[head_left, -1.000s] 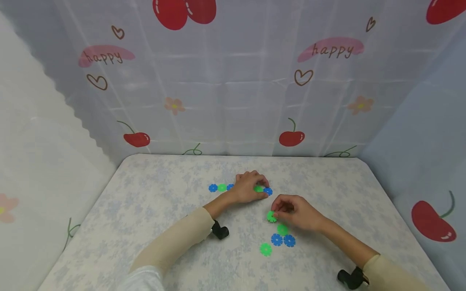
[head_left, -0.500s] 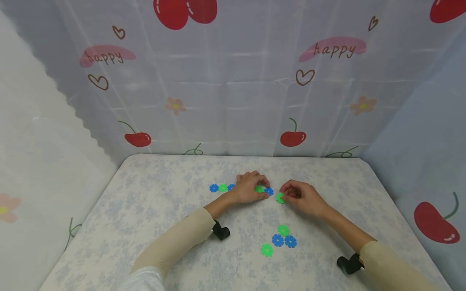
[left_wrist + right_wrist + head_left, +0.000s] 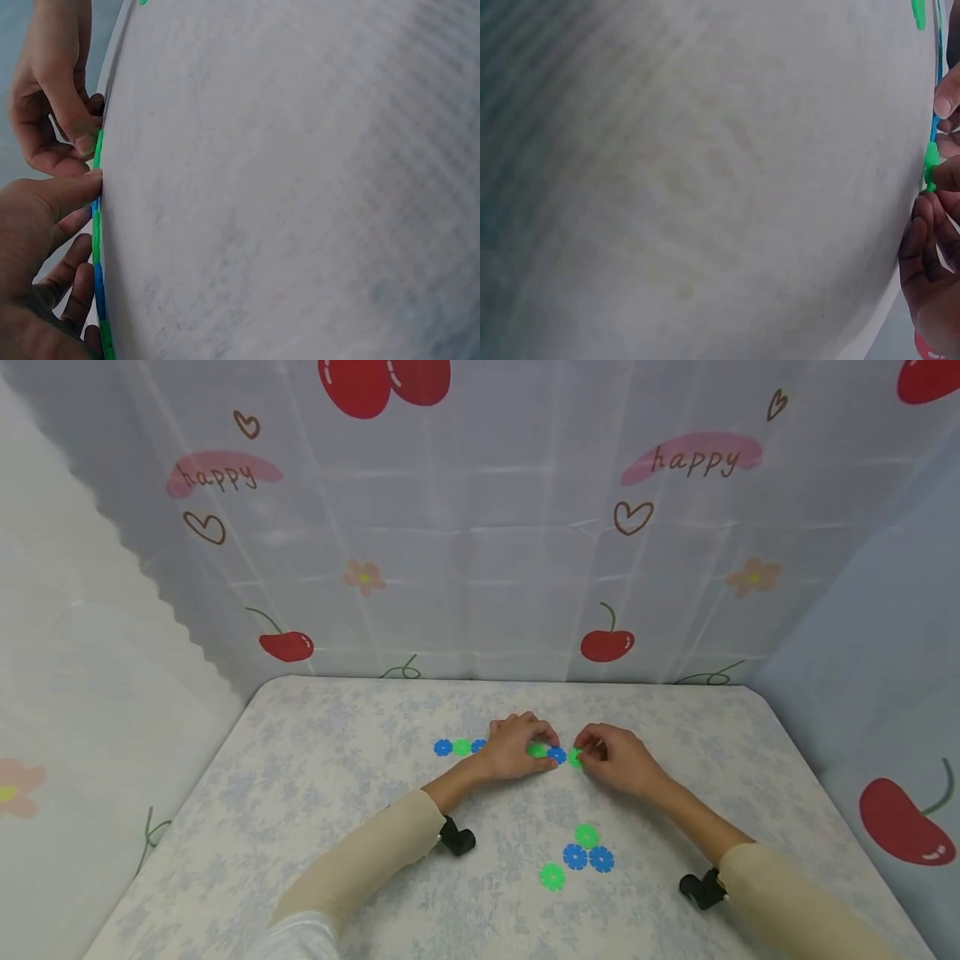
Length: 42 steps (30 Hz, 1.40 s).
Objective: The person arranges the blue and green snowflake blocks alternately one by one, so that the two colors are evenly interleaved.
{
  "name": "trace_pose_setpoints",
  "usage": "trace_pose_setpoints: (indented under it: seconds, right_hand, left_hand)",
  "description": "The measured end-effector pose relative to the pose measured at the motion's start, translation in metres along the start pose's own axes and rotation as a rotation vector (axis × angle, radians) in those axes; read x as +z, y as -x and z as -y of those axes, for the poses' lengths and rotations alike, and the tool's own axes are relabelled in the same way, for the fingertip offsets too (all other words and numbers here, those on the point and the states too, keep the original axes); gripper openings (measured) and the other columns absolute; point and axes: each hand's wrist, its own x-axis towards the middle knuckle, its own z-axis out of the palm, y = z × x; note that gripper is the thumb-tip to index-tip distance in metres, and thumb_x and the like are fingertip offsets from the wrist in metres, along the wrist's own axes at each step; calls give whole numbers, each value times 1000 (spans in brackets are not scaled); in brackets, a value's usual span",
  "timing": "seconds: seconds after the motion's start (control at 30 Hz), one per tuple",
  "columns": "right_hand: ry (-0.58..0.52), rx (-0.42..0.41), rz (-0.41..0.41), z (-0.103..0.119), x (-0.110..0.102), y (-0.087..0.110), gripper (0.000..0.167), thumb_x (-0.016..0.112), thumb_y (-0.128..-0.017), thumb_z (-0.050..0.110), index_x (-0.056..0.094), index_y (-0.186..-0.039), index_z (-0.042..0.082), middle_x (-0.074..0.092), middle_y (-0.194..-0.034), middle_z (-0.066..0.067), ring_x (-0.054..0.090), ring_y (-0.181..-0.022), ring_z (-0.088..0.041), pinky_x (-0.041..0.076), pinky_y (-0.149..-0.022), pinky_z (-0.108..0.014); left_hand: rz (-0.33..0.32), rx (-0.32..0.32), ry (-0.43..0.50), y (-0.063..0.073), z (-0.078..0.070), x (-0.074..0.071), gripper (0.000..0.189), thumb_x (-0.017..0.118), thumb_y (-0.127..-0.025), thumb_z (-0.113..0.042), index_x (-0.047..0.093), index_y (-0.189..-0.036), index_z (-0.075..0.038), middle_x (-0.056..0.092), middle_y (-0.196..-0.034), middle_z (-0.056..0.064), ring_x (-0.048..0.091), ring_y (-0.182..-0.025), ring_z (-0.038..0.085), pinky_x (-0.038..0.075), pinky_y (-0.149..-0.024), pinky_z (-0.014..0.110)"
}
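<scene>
A row of blue and green notched flower-shaped discs runs across the table, its middle hidden under my left hand (image 3: 513, 750). Thumb and forefinger of that hand pinch the blue disc (image 3: 557, 755) at the row's right end, beside a green disc (image 3: 537, 749). To the left of the hand, another blue disc (image 3: 443, 747) shows at the row's far end. My right hand (image 3: 621, 762) pinches a single green disc (image 3: 574, 758) by its right side. In the left wrist view this green disc (image 3: 98, 148) stands edge-on, right at the left fingertips.
Closer to me lie several loose discs: a green one (image 3: 587, 836), two blue ones, the left blue disc (image 3: 575, 857) touching the right blue disc (image 3: 602, 860), and another green one (image 3: 552, 877). A printed curtain (image 3: 465, 560) hangs behind the table (image 3: 337, 727).
My right hand has carried the green disc away from me and slightly right, up to the row's right end. My left hand keeps its hold on the row.
</scene>
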Motion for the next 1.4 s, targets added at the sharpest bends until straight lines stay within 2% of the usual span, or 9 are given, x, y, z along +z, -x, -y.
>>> trace_pose_setpoints:
  seconds: [0.13, 0.33, 0.6, 1.0, 1.23, 1.4]
  right_hand:
    - [22, -5, 15, 1, 4, 0, 10, 76, -97, 10, 75, -107, 10, 70, -101, -4, 61, -81, -10, 53, -76, -28]
    - [10, -7, 62, 0, 4, 2, 22, 83, -94, 21, 74, -112, 12, 68, -109, -5, 59, -82, -8, 53, -77, -27]
    - [9, -28, 43, -2, 3, 1, 20, 83, -93, 15, 74, -110, 9, 68, -107, -8, 59, -80, -8, 53, -76, -26]
    - [-11, -31, 43, -1, -2, 2, 26, 84, -94, 17, 72, -114, 7, 69, -108, -10, 60, -81, -10, 53, -75, -26]
    - [1, -37, 46, 7, -4, 19, 33, 85, -94, 20, 71, -122, 10, 66, -115, -8, 62, -94, -16, 53, -80, -27]
    - [-18, -113, 84, 17, -4, 41, 27, 85, -93, 22, 73, -116, 15, 68, -111, 1, 62, -98, -14, 55, -86, -29]
  left_hand:
    - [4, 1, -3, 2, 1, 0, 27, 79, -97, -42, 74, -121, -30, 67, -125, -5, 59, -118, 21, 33, -102, 51]
    - [-3, 4, 6, 4, 3, 0, 27, 80, -96, -41, 75, -120, -30, 67, -124, -5, 59, -118, 21, 34, -102, 52]
    - [-1, 13, 5, 1, 3, 0, 27, 80, -96, -41, 75, -119, -29, 68, -125, -5, 59, -119, 21, 34, -102, 52]
    - [11, -1, -5, -3, 0, -1, 27, 80, -97, -41, 75, -120, -29, 68, -126, -5, 59, -119, 21, 34, -104, 53]
    - [21, -18, -4, -3, -3, -3, 26, 81, -96, -40, 74, -119, -30, 68, -127, -5, 58, -121, 22, 33, -104, 52]
    - [16, -18, -1, -2, -4, -2, 26, 81, -96, -40, 74, -119, -30, 68, -126, -5, 58, -120, 22, 33, -103, 52]
